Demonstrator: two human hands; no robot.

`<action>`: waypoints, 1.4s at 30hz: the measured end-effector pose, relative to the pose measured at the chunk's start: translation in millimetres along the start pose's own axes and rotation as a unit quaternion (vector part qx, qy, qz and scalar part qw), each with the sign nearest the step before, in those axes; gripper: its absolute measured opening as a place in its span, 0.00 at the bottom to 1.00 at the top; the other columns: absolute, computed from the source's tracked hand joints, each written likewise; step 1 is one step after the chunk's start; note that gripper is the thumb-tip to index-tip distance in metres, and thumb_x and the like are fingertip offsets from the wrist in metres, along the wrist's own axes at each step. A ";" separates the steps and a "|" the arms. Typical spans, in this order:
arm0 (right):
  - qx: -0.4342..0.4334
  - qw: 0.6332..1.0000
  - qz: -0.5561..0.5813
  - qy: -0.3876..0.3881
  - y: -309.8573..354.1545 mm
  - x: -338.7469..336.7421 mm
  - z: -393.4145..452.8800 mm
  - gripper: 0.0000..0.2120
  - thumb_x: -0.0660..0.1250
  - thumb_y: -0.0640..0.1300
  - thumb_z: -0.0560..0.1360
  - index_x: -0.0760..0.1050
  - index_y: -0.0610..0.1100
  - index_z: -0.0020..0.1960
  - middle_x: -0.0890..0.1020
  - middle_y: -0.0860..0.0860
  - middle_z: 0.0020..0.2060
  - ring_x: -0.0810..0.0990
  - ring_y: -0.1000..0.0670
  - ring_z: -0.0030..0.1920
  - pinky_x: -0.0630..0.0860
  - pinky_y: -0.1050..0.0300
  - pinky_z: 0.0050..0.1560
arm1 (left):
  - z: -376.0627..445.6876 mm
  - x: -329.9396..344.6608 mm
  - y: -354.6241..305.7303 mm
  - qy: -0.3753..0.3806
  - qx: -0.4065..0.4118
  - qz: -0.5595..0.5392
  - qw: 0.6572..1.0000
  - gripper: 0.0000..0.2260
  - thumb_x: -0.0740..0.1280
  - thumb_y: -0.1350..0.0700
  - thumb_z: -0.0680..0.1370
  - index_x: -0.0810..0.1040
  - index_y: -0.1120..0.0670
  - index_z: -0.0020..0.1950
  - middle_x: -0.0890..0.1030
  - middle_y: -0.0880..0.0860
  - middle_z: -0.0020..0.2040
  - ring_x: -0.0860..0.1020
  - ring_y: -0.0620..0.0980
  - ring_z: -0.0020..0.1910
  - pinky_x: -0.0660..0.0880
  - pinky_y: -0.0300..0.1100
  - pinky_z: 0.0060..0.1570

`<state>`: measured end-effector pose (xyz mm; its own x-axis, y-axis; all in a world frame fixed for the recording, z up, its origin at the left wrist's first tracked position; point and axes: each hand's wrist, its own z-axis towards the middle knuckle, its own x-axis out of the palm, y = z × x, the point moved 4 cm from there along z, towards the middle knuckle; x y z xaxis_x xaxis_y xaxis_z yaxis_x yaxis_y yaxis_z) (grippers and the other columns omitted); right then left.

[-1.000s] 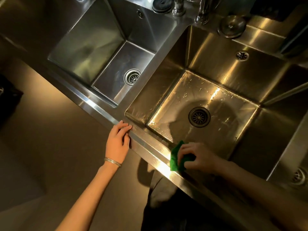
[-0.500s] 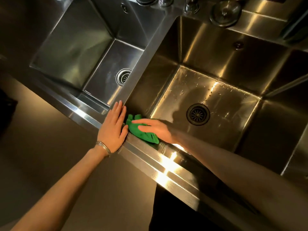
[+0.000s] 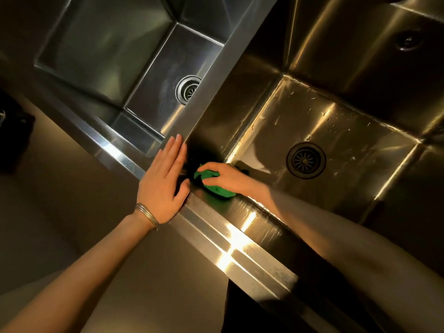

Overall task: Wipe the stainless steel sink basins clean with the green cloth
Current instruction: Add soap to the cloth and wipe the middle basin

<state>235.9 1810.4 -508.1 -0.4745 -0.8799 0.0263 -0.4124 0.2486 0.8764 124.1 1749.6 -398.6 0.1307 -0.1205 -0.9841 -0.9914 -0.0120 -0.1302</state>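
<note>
"Where's the cloth [image 3: 217, 186]?"
"Bunched under her right hand [image 3: 225, 179], near corner of the right basin [image 3: 336, 145]. Floor lies toward two o'clock."
"And the left hand [image 3: 163, 181]?"
"Flat, empty, on the rim [image 3: 240, 239], at nine o'clock."

A steel sink unit [image 3: 240, 239] carries everything: two basins side by side, parted by a flat divider [image 3: 223, 68]. The left basin [image 3: 101, 44] looks dry and dull; the right basin [image 3: 336, 131] has water drops on its floor. Each has a round drain. On the front rim lie a flat left hand [image 3: 162, 183] and, just beside it, a bunched green cloth [image 3: 216, 186], perhaps partly over the inner edge.
</note>
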 end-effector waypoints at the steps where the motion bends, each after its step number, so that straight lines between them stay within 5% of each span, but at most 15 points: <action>1: -0.038 0.999 0.031 0.001 14.2 0.0 -8.0 0.17 0.68 0.41 0.74 0.73 0.47 0.63 0.78 0.49 0.59 0.75 0.50 0.61 0.70 0.58 0.62 | 0.3 0.1 -0.3 0.003 0.006 0.002 1.000 0.28 0.52 0.49 0.77 0.54 0.59 0.75 0.53 0.56 0.75 0.52 0.50 0.74 0.55 0.50 0.72; 4: -0.084 0.992 0.094 0.018 41.7 -1.2 -14.8 0.15 0.68 0.41 0.73 0.71 0.49 0.59 0.78 0.52 0.55 0.76 0.51 0.59 0.73 0.56 0.61 | 1.1 -1.1 -1.2 0.007 0.022 -0.005 1.000 0.27 0.51 0.50 0.78 0.55 0.60 0.75 0.54 0.58 0.75 0.52 0.52 0.75 0.51 0.47 0.74; 8: -0.017 0.992 0.126 0.003 12.4 4.3 -3.1 0.17 0.64 0.39 0.76 0.71 0.44 0.65 0.76 0.49 0.59 0.73 0.52 0.59 0.69 0.61 0.60 | 0.1 -1.9 -1.4 0.007 0.010 -0.002 1.000 0.28 0.52 0.50 0.77 0.55 0.59 0.75 0.54 0.57 0.76 0.52 0.52 0.75 0.51 0.47 0.74; 12: 0.092 0.994 -0.052 -0.011 -57.3 7.5 10.9 0.21 0.59 0.48 0.80 0.65 0.49 0.72 0.70 0.49 0.70 0.68 0.47 0.69 0.63 0.61 0.64 | 0.7 -1.8 -3.0 0.000 0.000 0.001 1.000 0.29 0.53 0.51 0.76 0.54 0.58 0.75 0.54 0.56 0.76 0.51 0.50 0.75 0.50 0.45 0.73; 16: 0.099 0.970 -0.218 0.048 -88.7 0.4 14.7 0.21 0.52 0.52 0.82 0.59 0.52 0.74 0.63 0.48 0.74 0.63 0.44 0.72 0.57 0.54 0.72 | 0.0 -2.2 -3.6 0.002 0.005 0.004 1.000 0.27 0.52 0.52 0.77 0.55 0.59 0.74 0.55 0.58 0.75 0.51 0.51 0.75 0.48 0.45 0.74; 19: 0.093 0.955 -0.274 0.060 -91.2 2.2 8.5 0.22 0.52 0.53 0.81 0.59 0.52 0.74 0.65 0.47 0.72 0.64 0.42 0.71 0.59 0.47 0.72 | 3.0 -2.5 -15.8 0.038 0.131 0.028 0.990 0.21 0.50 0.53 0.79 0.70 0.61 0.67 0.66 0.59 0.71 0.57 0.53 0.73 0.51 0.48 0.73; 21: 0.089 0.967 -0.237 0.038 -84.9 -0.3 -2.4 0.23 0.58 0.51 0.79 0.62 0.48 0.72 0.70 0.45 0.67 0.69 0.42 0.67 0.65 0.49 0.68 | 3.9 2.0 -26.6 0.085 0.242 0.020 0.966 0.23 0.46 0.52 0.81 0.80 0.58 0.54 0.78 0.57 0.60 0.66 0.51 0.67 0.59 0.46 0.71; 24: 0.030 0.994 -0.106 -0.001 -61.6 -6.8 -22.4 0.24 0.67 0.48 0.75 0.64 0.45 0.67 0.76 0.45 0.61 0.75 0.46 0.61 0.70 0.50 0.64 | 6.5 3.6 -30.7 0.124 0.283 -0.010 0.951 0.28 0.43 0.49 0.82 0.82 0.55 0.46 0.83 0.51 0.45 0.76 0.48 0.51 0.76 0.42 0.53; 30: -0.064 0.997 0.030 0.022 -9.9 1.8 2.3 0.19 0.62 0.32 0.76 0.70 0.39 0.67 0.76 0.43 0.63 0.73 0.48 0.65 0.68 0.54 0.68 | 7.0 6.6 -25.9 0.169 0.258 -0.035 0.950 0.24 0.45 0.48 0.81 0.81 0.53 0.48 0.82 0.49 0.43 0.79 0.48 0.42 0.77 0.42 0.45; 35: -0.020 0.998 0.063 0.008 -38.8 -0.1 24.8 0.23 0.55 0.25 0.75 0.69 0.37 0.68 0.73 0.43 0.66 0.69 0.53 0.66 0.63 0.67 0.66 | 8.7 7.0 -27.1 0.166 0.265 -0.040 0.949 0.24 0.45 0.49 0.81 0.80 0.53 0.46 0.81 0.50 0.41 0.79 0.50 0.38 0.77 0.42 0.41; 37: 0.021 1.000 0.021 -0.006 -61.8 0.0 34.7 0.22 0.55 0.29 0.77 0.67 0.40 0.70 0.72 0.43 0.67 0.69 0.49 0.68 0.64 0.67 0.62 | 9.2 7.2 -27.1 0.165 0.265 -0.035 0.949 0.25 0.44 0.49 0.81 0.80 0.54 0.45 0.80 0.51 0.40 0.78 0.51 0.37 0.75 0.43 0.40; 39: 0.084 0.989 -0.119 -0.003 -82.8 0.0 51.4 0.21 0.57 0.39 0.80 0.63 0.46 0.73 0.72 0.42 0.67 0.71 0.41 0.66 0.68 0.56 0.62 | 8.5 8.3 -26.4 0.169 0.258 -0.039 0.950 0.26 0.44 0.48 0.81 0.80 0.55 0.44 0.80 0.51 0.40 0.78 0.51 0.36 0.76 0.43 0.38; 42: 0.141 0.925 -0.351 0.042 -87.0 -5.2 73.4 0.19 0.57 0.44 0.80 0.65 0.48 0.71 0.73 0.42 0.64 0.73 0.39 0.63 0.71 0.50 0.58 | 7.2 10.1 -26.4 0.175 0.249 -0.046 0.952 0.26 0.44 0.48 0.81 0.81 0.55 0.45 0.81 0.51 0.40 0.79 0.51 0.36 0.78 0.44 0.36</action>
<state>217.2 1823.1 -619.7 0.0444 -0.8901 -0.4536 -0.7873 -0.3107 0.5326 151.6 1755.9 -405.9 0.1207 -0.4654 -0.8768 -0.8398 0.4230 -0.3401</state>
